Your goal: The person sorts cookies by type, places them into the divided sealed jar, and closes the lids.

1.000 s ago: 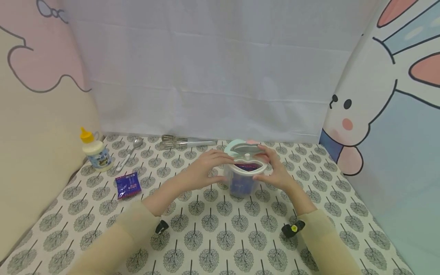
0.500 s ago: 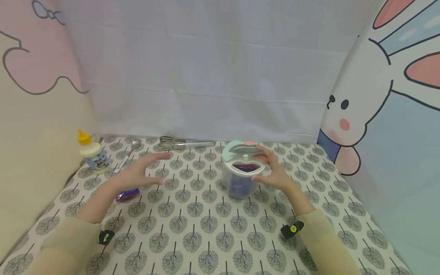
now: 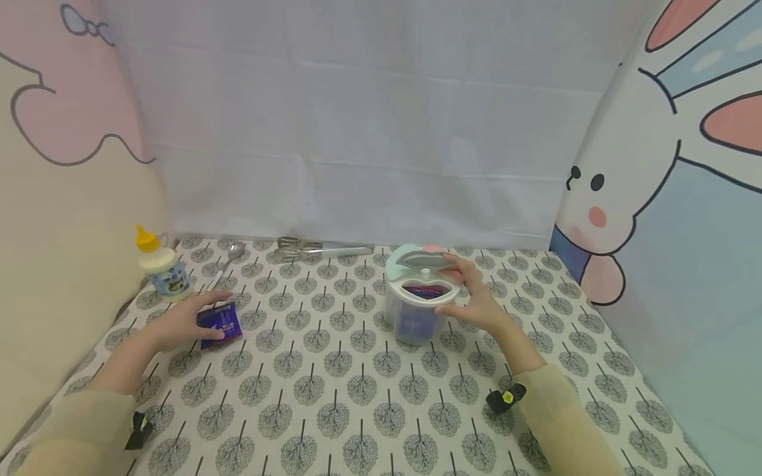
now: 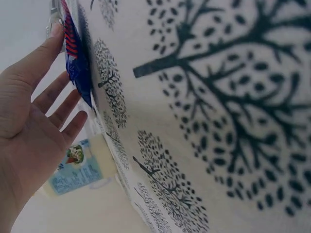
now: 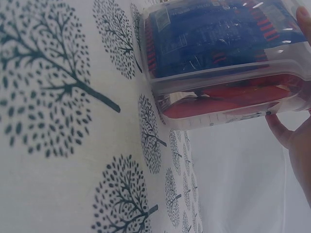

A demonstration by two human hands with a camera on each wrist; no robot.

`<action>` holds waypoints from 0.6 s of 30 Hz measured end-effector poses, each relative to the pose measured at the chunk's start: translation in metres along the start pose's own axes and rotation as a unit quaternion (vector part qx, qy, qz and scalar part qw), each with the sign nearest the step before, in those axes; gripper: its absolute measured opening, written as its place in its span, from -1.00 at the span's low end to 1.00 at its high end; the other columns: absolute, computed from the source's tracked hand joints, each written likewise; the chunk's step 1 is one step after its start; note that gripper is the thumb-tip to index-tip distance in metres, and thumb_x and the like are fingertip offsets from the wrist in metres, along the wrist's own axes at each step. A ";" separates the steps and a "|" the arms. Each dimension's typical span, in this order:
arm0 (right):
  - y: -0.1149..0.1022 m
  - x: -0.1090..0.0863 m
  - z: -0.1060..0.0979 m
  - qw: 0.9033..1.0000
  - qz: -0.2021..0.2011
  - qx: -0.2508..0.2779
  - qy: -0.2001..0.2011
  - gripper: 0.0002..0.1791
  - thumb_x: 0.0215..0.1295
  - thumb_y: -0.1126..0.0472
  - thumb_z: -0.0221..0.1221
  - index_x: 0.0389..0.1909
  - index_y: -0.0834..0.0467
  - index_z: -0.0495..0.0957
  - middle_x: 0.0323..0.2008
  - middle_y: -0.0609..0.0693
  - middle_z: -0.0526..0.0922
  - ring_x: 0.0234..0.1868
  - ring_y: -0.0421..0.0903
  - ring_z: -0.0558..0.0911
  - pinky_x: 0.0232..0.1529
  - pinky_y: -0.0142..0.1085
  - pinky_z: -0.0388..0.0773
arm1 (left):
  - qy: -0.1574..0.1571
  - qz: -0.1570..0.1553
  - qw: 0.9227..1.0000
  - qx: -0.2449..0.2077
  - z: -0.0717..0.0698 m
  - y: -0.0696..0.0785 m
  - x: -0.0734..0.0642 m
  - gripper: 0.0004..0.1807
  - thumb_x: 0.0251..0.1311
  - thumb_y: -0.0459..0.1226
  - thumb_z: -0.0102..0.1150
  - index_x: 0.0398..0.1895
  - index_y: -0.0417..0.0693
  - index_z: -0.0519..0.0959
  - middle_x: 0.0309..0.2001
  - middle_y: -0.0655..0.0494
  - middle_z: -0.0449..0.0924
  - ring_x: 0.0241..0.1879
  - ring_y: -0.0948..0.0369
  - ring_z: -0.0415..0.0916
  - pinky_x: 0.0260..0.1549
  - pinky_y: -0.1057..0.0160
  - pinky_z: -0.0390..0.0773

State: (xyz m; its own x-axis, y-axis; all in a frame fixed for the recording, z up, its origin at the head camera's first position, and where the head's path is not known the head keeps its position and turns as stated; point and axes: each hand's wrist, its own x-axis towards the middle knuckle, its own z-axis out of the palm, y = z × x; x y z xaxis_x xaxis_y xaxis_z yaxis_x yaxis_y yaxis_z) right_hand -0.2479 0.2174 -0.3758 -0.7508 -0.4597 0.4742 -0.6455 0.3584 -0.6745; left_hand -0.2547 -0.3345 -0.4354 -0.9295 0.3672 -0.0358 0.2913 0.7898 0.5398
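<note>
A purple-blue sachet (image 3: 219, 324) lies on the patterned cloth at the left. My left hand (image 3: 178, 324) is spread around it, thumb at its near edge and fingers by the far side. In the left wrist view the fingers are fairly straight, with the thumb (image 4: 56, 31) right at the sachet's edge. My right hand (image 3: 476, 301) holds the right side of a clear storage container (image 3: 417, 324), thumb in front and fingers at its lid. One grey lid flap (image 3: 425, 260) stands raised; below its opening a purple packet shows inside. Red contents (image 5: 233, 97) show in another compartment.
A yellow-capped squeeze bottle (image 3: 167, 271) stands at the far left, beside a spoon (image 3: 229, 258). Metal tongs (image 3: 324, 251) lie along the back edge, in front of a white curtain (image 3: 363, 132). Printed cloth walls rise on both sides.
My left hand has left the container and moved leftward and down to the sachet. The right hand has stayed at the container, which has not moved.
</note>
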 end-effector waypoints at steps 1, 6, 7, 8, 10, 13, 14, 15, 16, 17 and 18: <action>0.000 0.000 0.000 1.000 0.001 0.001 -0.001 0.04 -0.18 0.47 0.40 0.36 0.31 0.02 0.28 0.33 0.17 0.27 0.32 0.20 0.27 0.35 0.03 | 0.000 -0.005 1.000 0.006 0.001 -0.002 0.000 -0.10 -0.03 -0.05 0.39 0.37 -0.15 0.20 0.25 -0.40 0.26 0.10 -0.31 0.34 -0.01 -0.29 0.43; 0.002 -0.001 0.000 1.000 -0.006 0.003 -0.001 0.04 -0.18 0.46 0.39 0.35 0.34 0.02 0.30 0.35 0.13 0.29 0.35 0.16 0.25 0.37 0.02 | 0.007 -0.010 0.999 0.030 0.005 -0.002 0.002 -0.19 -0.04 -0.11 0.39 0.30 -0.18 0.30 0.19 -0.40 0.33 0.02 -0.23 0.42 -0.06 -0.23 0.49; 0.002 -0.002 -0.001 1.000 -0.004 0.003 -0.001 0.04 -0.17 0.46 0.40 0.35 0.33 0.02 0.31 0.35 0.12 0.29 0.35 0.16 0.25 0.37 0.03 | 0.008 -0.010 0.999 0.029 0.005 -0.001 0.003 -0.20 -0.05 -0.13 0.39 0.28 -0.19 0.32 0.20 -0.40 0.31 0.03 -0.24 0.40 -0.03 -0.25 0.46; 0.002 -0.002 0.000 1.000 -0.003 0.003 -0.001 0.04 -0.17 0.45 0.40 0.35 0.32 0.02 0.31 0.35 0.13 0.29 0.34 0.16 0.25 0.37 0.03 | 0.009 -0.010 1.000 0.027 0.005 0.000 0.004 -0.22 -0.05 -0.15 0.39 0.27 -0.19 0.33 0.21 -0.40 0.30 0.05 -0.25 0.39 -0.02 -0.25 0.46; 0.001 -0.001 0.000 1.000 0.002 0.004 -0.001 0.04 -0.17 0.45 0.40 0.36 0.31 0.02 0.30 0.34 0.13 0.29 0.34 0.18 0.25 0.36 0.03 | 0.012 -0.010 1.000 0.017 0.004 0.002 0.006 -0.25 -0.05 -0.19 0.40 0.26 -0.17 0.36 0.22 -0.39 0.29 0.08 -0.26 0.36 0.01 -0.28 0.42; 0.000 -0.001 0.000 1.000 0.009 0.005 -0.001 0.04 -0.17 0.46 0.40 0.36 0.30 0.02 0.30 0.33 0.14 0.29 0.33 0.19 0.26 0.35 0.03 | 0.026 -0.006 1.000 0.016 0.001 0.009 0.010 -0.32 -0.06 -0.23 0.40 0.21 -0.13 0.43 0.20 -0.37 0.34 0.06 -0.27 0.38 -0.01 -0.28 0.44; -0.001 -0.001 0.000 1.000 0.008 0.004 0.000 0.04 -0.18 0.47 0.40 0.36 0.30 0.02 0.30 0.34 0.14 0.29 0.33 0.19 0.26 0.35 0.03 | 0.030 -0.003 0.999 0.021 0.000 0.012 0.012 -0.35 -0.06 -0.25 0.40 0.18 -0.12 0.45 0.19 -0.36 0.37 0.04 -0.25 0.41 -0.03 -0.26 0.47; -0.001 -0.001 0.000 1.000 0.008 0.005 0.000 0.04 -0.18 0.48 0.39 0.36 0.31 0.02 0.30 0.34 0.15 0.28 0.33 0.20 0.27 0.35 0.02 | 0.036 0.002 0.999 0.027 -0.002 0.016 0.014 -0.39 -0.07 -0.27 0.40 0.15 -0.11 0.49 0.16 -0.35 0.40 0.01 -0.25 0.43 -0.06 -0.25 0.49; -0.001 0.000 0.000 1.000 0.008 0.005 0.002 0.04 -0.19 0.48 0.39 0.36 0.31 0.03 0.30 0.34 0.15 0.28 0.33 0.20 0.28 0.34 0.02 | 0.040 0.005 0.999 0.034 -0.004 0.021 0.016 -0.44 -0.05 -0.29 0.39 0.12 -0.10 0.52 0.14 -0.34 0.42 -0.01 -0.24 0.45 -0.09 -0.23 0.51; -0.002 0.000 0.001 1.000 0.008 0.004 0.003 0.04 -0.19 0.48 0.39 0.35 0.31 0.03 0.30 0.33 0.16 0.28 0.32 0.22 0.28 0.33 0.02 | 0.043 0.010 0.998 0.042 -0.006 0.026 0.018 -0.48 -0.05 -0.31 0.38 0.08 -0.10 0.54 0.12 -0.35 0.44 -0.03 -0.25 0.46 -0.11 -0.22 0.53; -0.002 0.000 0.001 1.000 0.006 0.004 0.004 0.04 -0.20 0.49 0.39 0.35 0.32 0.03 0.29 0.33 0.17 0.27 0.32 0.23 0.28 0.33 0.02 | 0.045 0.013 0.998 0.047 -0.008 0.031 0.019 -0.52 -0.03 -0.33 0.37 0.05 -0.08 0.56 0.11 -0.33 0.45 -0.03 -0.24 0.47 -0.13 -0.20 0.55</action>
State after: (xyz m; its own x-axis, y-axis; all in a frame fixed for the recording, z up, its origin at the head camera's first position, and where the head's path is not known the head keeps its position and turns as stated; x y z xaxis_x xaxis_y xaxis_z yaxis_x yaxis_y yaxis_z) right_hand -0.2467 0.2162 -0.3750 -0.7599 -0.4491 0.4700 -0.6348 0.3569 -0.6853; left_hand -0.2654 -0.3071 -0.4126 -0.9369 0.3453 0.0546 0.3308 0.8253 0.4577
